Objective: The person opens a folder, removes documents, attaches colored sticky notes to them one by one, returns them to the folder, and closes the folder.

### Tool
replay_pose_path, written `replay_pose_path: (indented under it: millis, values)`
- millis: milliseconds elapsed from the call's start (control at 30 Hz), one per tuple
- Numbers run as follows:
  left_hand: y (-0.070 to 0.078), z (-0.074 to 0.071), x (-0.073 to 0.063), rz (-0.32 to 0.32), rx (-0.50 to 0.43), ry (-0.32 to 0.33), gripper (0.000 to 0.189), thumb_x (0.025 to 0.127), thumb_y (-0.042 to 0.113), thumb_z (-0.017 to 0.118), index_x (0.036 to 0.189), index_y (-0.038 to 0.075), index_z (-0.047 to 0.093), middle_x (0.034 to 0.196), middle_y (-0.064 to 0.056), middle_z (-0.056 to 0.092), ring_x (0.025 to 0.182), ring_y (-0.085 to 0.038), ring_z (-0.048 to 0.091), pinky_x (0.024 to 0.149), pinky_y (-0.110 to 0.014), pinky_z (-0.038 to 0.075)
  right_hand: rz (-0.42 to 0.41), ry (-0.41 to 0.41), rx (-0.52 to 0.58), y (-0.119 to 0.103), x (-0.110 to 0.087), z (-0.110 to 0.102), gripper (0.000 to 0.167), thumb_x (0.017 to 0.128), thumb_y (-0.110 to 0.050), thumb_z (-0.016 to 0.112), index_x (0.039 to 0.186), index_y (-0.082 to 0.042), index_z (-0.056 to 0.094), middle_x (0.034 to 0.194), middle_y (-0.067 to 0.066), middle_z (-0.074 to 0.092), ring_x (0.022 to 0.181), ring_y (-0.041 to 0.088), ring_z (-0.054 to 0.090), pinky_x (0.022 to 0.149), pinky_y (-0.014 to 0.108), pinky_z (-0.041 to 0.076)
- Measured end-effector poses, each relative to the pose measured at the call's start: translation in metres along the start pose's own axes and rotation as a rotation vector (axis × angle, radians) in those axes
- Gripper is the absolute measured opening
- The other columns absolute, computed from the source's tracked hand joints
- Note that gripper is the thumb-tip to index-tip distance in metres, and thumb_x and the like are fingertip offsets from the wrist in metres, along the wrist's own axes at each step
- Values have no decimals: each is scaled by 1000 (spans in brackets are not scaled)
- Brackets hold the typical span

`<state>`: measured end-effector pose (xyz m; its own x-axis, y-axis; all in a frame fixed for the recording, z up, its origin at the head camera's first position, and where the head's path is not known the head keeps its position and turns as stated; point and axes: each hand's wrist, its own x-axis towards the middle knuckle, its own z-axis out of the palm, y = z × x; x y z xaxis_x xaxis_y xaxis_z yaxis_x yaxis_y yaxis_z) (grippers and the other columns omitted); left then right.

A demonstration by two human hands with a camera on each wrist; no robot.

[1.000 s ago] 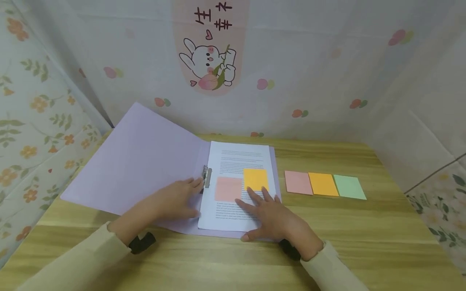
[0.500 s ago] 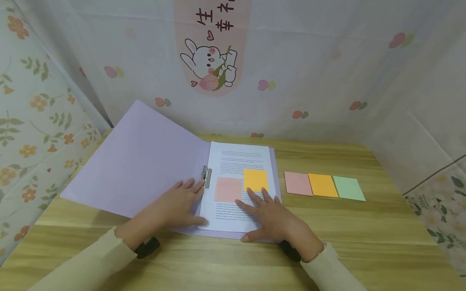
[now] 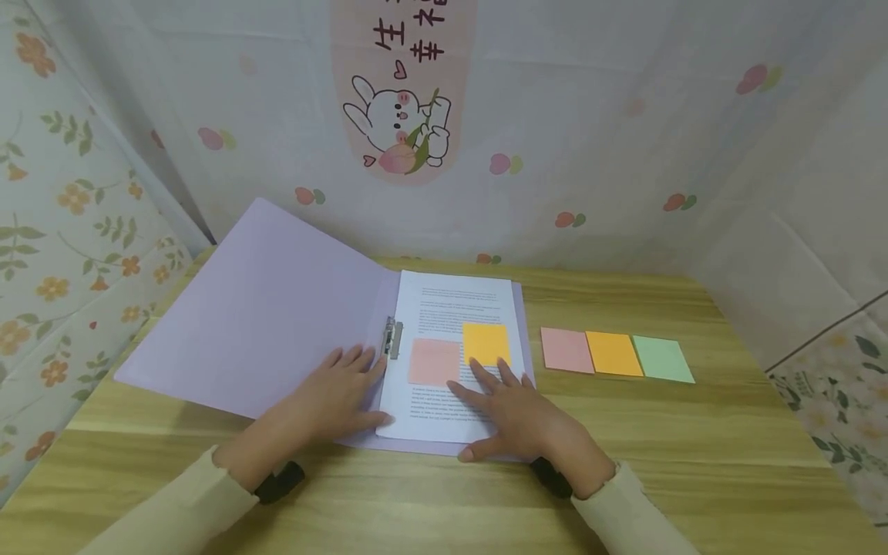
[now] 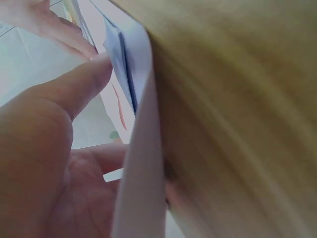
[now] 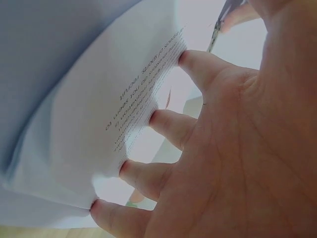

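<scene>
A purple folder [image 3: 257, 308] lies opened on the table, its cover raised to the left. Inside it sit printed sheets [image 3: 458, 301] beside a metal clip [image 3: 392, 339] along the spine. On the top sheet are a pink sticky note [image 3: 435, 362] and a yellow sticky note [image 3: 486, 344]. My left hand [image 3: 340, 393] rests by the spine below the clip, fingers extended, thumb on the sheets' lower left edge. My right hand [image 3: 516, 412] is spread over the lower right of the sheets, fingertips at the yellow note's bottom edge; in the right wrist view its fingertips [image 5: 153, 117] press the printed page.
Right of the folder, a pink pad [image 3: 567, 350], an orange pad [image 3: 613, 353] and a green pad [image 3: 663, 359] lie in a row on the wooden table [image 3: 728, 447]. A patterned cloth [image 3: 590, 116] hangs behind the table's back edge.
My left hand has shifted slightly toward me from the clip, and its thumb has moved right onto the sheets' edge. The right hand has stayed in place.
</scene>
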<state>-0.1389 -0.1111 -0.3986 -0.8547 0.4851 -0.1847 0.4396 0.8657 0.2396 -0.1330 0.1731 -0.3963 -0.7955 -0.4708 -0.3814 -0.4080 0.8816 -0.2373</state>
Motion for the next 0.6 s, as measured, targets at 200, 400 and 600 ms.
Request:
replay_pose_path:
  millis: [200, 400, 600]
  values:
    - [-6, 3, -4, 44, 45, 45, 80, 93, 49, 68, 151, -1, 44, 156, -26, 42, 148, -46, 37, 120, -64, 28, -7, 3, -3, 0, 1, 0, 93, 76, -66, 76, 156, -38, 37, 171, 6, 20, 154, 51, 15, 117, 75, 20]
    - [-8, 2, -9, 60, 99, 81, 78, 93, 42, 70, 153, 1, 42, 157, -25, 42, 148, -46, 36, 120, -65, 27, -7, 2, 8, 1, 1, 0, 93, 77, -66, 76, 156, -39, 37, 171, 6, 20, 154, 51, 14, 117, 75, 20]
    - [-3, -26, -29, 3, 205, 235, 71, 93, 40, 70, 151, 6, 46, 158, -24, 42, 148, -48, 35, 120, -66, 27, -10, -3, 19, 2, 1, 1, 93, 77, -65, 76, 156, -40, 35, 171, 6, 19, 155, 51, 12, 118, 75, 18]
